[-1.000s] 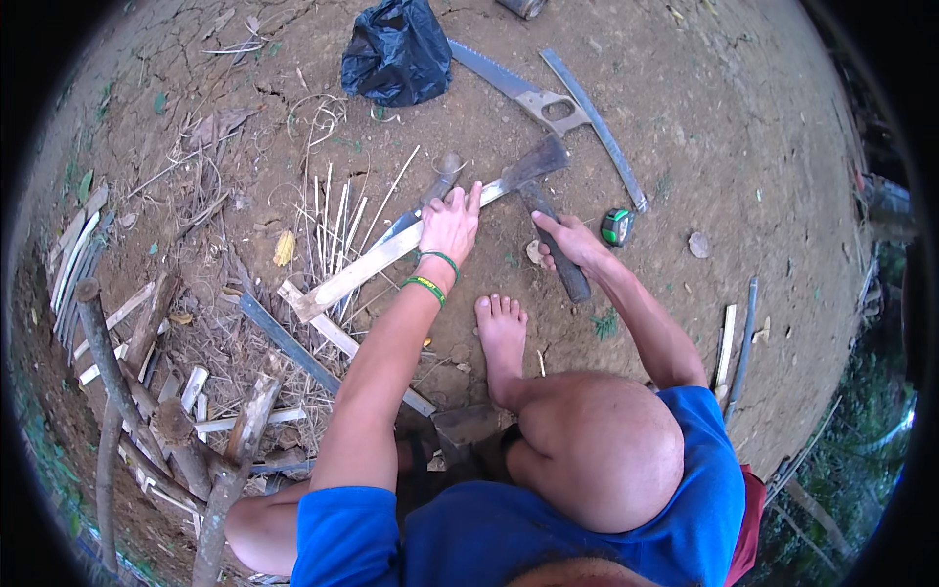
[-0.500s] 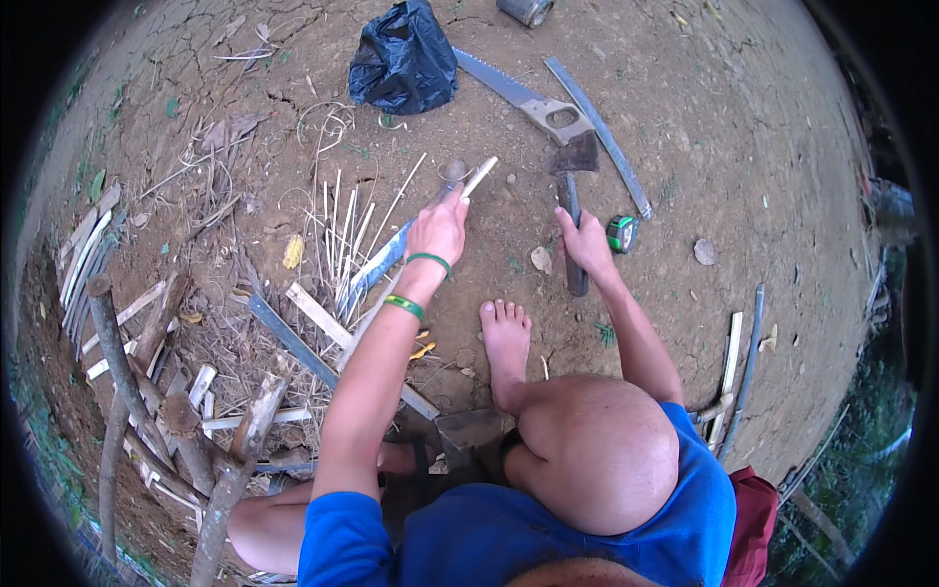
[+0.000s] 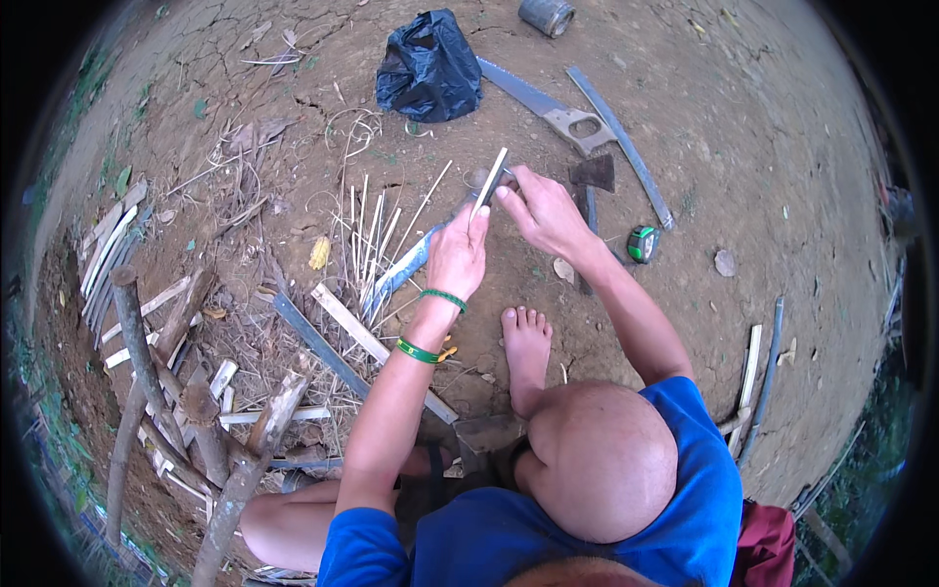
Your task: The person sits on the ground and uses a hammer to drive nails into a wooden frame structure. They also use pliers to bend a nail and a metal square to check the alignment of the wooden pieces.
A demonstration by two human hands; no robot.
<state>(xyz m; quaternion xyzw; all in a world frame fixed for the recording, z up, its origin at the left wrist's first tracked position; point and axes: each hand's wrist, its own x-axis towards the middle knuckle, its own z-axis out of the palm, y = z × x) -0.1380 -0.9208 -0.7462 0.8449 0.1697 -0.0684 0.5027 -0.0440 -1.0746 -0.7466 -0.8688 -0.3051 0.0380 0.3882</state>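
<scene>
Strip (image 3: 489, 183) stands upright, pinched in your left hand (image 3: 460, 256), so the blade in your closed right hand (image 3: 543, 210) can split it.

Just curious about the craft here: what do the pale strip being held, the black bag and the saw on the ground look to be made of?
The strip, pinched by the left hand and right hand, looks like split bamboo or wood: pale, matte, straight-edged. The bag seems thin plastic: glossy, crumpled. The saw shows a dull grey metal blade and a lighter handle, possibly wood.
</scene>
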